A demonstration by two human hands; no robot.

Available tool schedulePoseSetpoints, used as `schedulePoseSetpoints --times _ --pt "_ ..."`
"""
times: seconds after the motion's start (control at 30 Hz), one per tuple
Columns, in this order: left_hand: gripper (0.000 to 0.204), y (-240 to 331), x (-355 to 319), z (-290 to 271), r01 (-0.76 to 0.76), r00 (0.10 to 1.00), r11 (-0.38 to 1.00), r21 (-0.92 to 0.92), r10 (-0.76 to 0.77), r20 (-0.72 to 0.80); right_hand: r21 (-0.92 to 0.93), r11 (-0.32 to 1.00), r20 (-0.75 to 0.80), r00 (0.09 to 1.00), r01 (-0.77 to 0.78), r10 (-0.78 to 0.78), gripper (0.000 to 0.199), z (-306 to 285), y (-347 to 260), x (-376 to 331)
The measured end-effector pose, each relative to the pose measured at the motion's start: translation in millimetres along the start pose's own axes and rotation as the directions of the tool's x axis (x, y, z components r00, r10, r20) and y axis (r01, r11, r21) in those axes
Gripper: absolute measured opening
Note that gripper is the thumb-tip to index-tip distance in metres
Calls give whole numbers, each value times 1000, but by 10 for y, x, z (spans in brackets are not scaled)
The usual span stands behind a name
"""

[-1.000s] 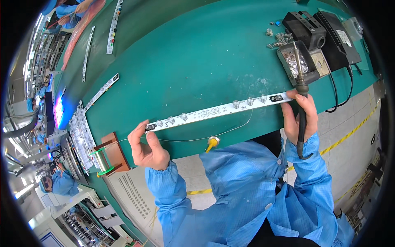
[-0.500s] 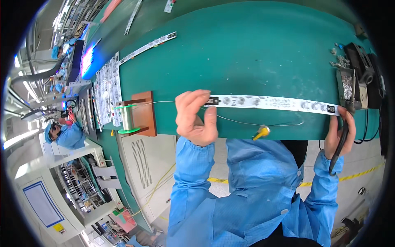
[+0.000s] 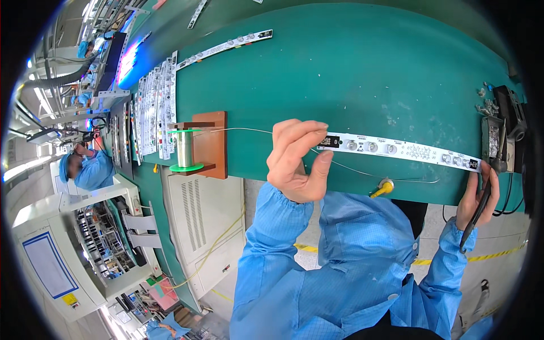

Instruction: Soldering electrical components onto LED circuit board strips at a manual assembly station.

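A white circuit board strip (image 3: 371, 146) with round clear lenses and black ends lies crosswise between my hands, near the table's front edge. My left hand (image 3: 300, 161) pinches its left end between thumb and fingers. At the right end, my right hand (image 3: 476, 195) grips the strip. A dark soldering iron (image 3: 498, 165) also sits in that hand, its black cord hanging past the wrist. Solder wire (image 3: 243, 129) runs from a spool (image 3: 185, 150) on a brown wooden stand (image 3: 218, 148) to my left hand and emerges beyond it, its free end curving rightward below the strip.
Several similar strips (image 3: 161, 107) lie side by side at the left, with one single strip (image 3: 226, 48) farther back. A soldering iron stand (image 3: 492, 136) and small metal parts (image 3: 487, 106) are at the right. A yellow plug (image 3: 384, 188) sits on the green table's (image 3: 340, 73) front edge.
The view has swung somewhat to the left, so most things appear farther right. Both hands keep their hold on the strip, and the iron stays in my right hand.
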State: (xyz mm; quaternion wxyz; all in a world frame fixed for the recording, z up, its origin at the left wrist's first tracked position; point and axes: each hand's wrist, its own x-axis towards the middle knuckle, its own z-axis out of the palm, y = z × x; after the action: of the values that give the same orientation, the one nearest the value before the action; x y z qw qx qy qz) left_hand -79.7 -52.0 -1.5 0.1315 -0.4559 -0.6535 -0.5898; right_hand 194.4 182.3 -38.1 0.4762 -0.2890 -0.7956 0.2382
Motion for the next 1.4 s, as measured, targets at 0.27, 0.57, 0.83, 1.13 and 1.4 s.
schedulePoseSetpoints --times 0.27,0.57,0.83,1.13,1.4 --pt "27 17 5 18 23 1000 996 -84 -21 21 -5 999 -23 999 -37 36 41 -23 -112 2" --pt "29 43 -25 -52 238 970 966 -99 -232 66 75 995 7 998 -62 62 37 6 -288 173" --pt "23 14 6 -89 200 970 976 -82 -185 158 140 990 -13 1000 -4 6 41 -56 -262 244" --pt "17 -84 962 -339 625 778 776 -88 -611 142 192 981 32 999 -12 6 41 -110 -267 141" --pt "30 -1369 1909 -120 711 672 665 227 -738 55 201 979 51 998 21 -32 40 -83 -209 118"
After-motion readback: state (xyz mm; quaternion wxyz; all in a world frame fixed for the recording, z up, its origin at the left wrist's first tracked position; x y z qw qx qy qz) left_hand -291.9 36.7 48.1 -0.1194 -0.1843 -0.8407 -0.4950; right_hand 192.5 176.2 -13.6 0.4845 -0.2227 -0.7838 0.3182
